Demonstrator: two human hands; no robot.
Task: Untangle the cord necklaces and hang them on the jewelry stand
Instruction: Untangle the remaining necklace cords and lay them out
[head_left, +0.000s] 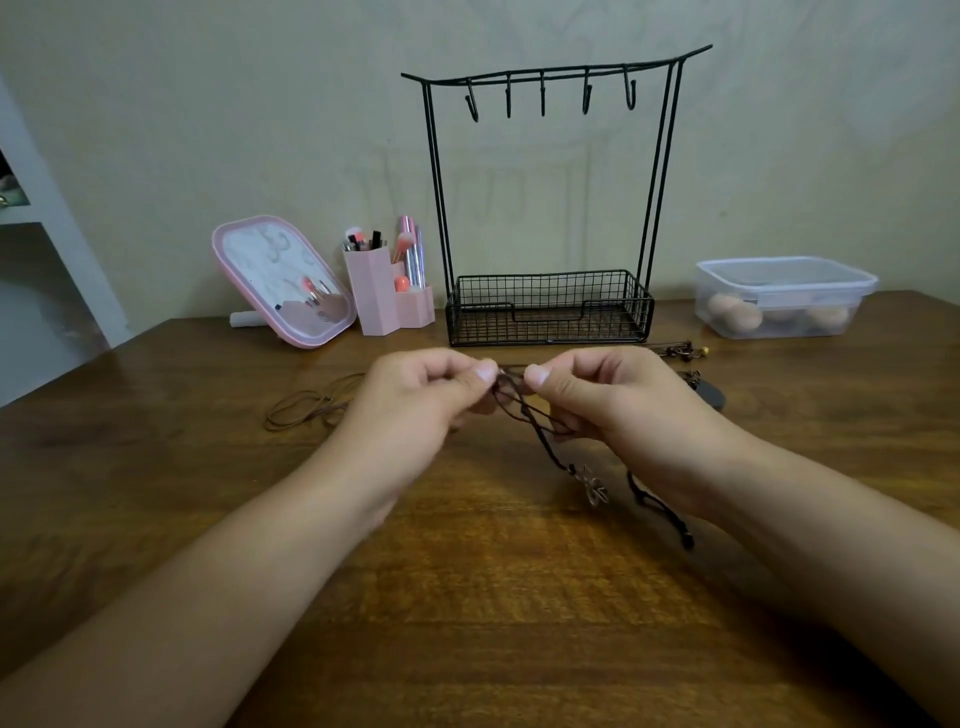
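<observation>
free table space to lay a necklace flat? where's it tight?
Bare wood on the near table between the forearms, and far left, beyond the loose cord. Crowded: the back row of mirror, brush holder, stand, plastic box, plus pendants behind the right hand.

We reach both bare forearms forward and inward, our left hand (423, 397) and right hand (597, 397) raised close together at the centre, knuckles up, each thumb pressed against its curled fingers in a tight pinch, thumbnails nearly facing each other.
</observation>
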